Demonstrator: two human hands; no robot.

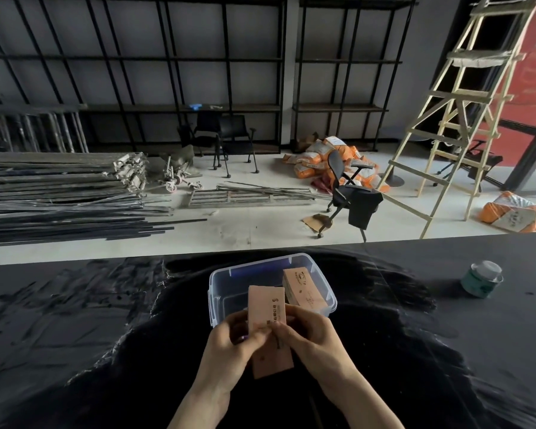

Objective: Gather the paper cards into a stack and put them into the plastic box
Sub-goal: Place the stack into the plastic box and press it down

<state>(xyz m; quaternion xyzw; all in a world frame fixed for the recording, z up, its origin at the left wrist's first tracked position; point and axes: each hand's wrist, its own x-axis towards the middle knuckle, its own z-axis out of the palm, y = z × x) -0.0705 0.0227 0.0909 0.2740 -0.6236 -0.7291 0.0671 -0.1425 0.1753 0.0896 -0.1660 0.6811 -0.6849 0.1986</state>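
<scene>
Desk (75,320): black, glossy, w/ streaky smears; took up the near half of the view.
Room: pale floor beyond the far edge; metal bars (59,196) piled far left, black shelving (167,72) along the back wall, wooden ladder (455,119) far right, office chair (350,193) by orange sacks (319,159).
Can (481,278): small, green-labelled, stood on desk, well apart to the right.
Plastic box (319,270): clear, lid off, centre of desk; one bundle of cards (304,289) leaned inside at its right side.
Paper cards (266,308): pinkish stack, held upright-ish just near of the box, top overlapping its near rim.
Left hand (229,342): grip closed round the stack's left edge, thumb on the face.
Right hand (313,335): grip closed on the stack's right edge, fingertips meeting the left's at mid-stack.
</scene>
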